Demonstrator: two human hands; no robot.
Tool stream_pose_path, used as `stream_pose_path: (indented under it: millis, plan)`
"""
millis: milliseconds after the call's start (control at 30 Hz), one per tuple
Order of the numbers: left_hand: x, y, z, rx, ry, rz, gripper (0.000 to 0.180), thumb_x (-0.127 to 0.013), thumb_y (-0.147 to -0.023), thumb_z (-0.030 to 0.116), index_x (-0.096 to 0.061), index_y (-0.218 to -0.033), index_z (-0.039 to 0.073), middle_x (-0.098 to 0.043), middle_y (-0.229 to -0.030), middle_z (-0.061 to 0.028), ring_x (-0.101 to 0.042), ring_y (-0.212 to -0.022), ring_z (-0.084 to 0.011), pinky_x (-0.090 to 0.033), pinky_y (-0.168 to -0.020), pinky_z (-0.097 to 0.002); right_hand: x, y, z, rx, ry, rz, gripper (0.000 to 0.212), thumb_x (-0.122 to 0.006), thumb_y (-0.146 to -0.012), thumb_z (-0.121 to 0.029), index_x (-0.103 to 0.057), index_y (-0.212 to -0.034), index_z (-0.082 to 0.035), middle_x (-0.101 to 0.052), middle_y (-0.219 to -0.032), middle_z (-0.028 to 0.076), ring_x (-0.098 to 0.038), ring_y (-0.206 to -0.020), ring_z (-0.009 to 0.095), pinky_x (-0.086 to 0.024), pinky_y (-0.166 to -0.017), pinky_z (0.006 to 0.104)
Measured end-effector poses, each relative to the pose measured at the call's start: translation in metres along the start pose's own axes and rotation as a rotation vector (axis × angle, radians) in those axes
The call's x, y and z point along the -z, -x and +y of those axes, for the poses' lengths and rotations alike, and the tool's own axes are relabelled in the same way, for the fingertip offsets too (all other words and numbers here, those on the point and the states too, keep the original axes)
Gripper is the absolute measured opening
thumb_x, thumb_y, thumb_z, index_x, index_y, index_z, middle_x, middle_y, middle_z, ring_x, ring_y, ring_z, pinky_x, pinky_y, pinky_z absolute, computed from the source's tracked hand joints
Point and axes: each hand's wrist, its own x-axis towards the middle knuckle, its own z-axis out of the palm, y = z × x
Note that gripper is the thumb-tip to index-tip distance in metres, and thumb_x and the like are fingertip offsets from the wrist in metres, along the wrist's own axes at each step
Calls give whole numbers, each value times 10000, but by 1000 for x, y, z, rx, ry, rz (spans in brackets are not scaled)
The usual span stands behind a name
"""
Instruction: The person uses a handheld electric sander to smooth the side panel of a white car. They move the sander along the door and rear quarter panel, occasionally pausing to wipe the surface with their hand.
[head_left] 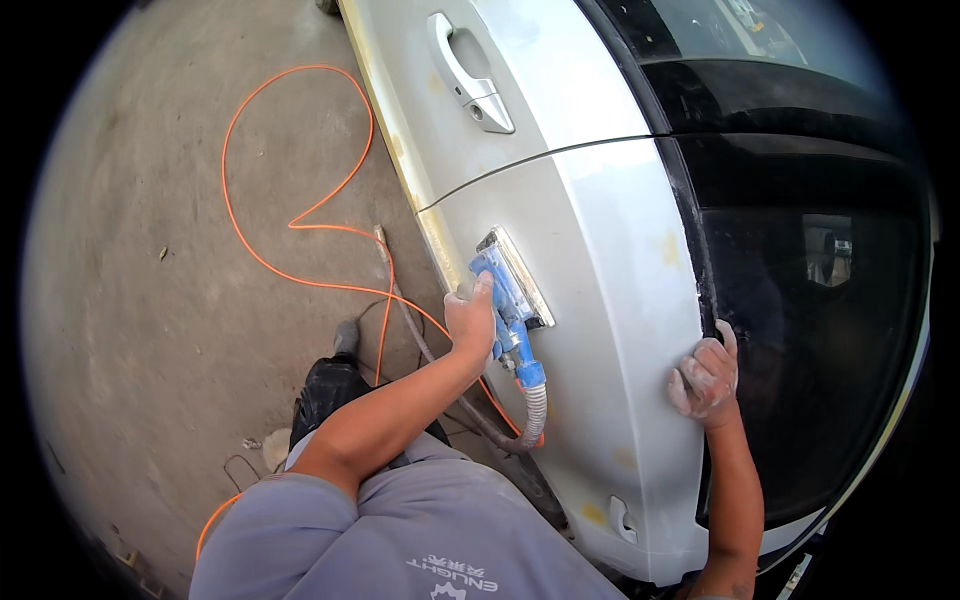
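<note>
My left hand [472,318] is wrapped round a blue air sander [508,295], thumb on its top. The sander's flat rectangular pad [522,277] lies against the silver car door [595,330]. From the sander's near end a ribbed grey dust hose [535,405] bends down and away to the left. My right hand [708,380], dusted white, rests at the lower edge of the dark side window [800,300]. Its fingers are curled at the window trim, and nothing shows in them. Yellowish filler patches mark the door paint.
An orange air line [228,180] loops over the concrete floor [150,300] on the left and crosses near my leg. The dust hose runs beside it. A door handle [465,75] sticks out from the door panel farther ahead, beyond the door seam.
</note>
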Motion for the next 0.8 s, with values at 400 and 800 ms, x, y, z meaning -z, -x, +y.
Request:
stream_pose_path:
  millis: [400,800]
  plan:
    - [-3,-1,-35,-166,-159,28,701,-738,-968,474,-542,-1233,-145,-668,-1175,-309,-664,-1136,-394,-493,-1007,-455,-4,5,3,-1,-10,43,172,-756,-649,-106,-601,-713,-65,-497,-725,66,-592,-743,278,-429,-1112,609]
    - [3,4,-28,-432,-301,17,617,-743,-971,440,-555,-1173,-112,-691,-1070,-285,-686,-1004,-421,-520,-917,-477,0,4,0,-11,12,10,175,-773,-661,-104,-626,-753,-78,-526,-720,48,-609,-736,255,-432,-1122,592]
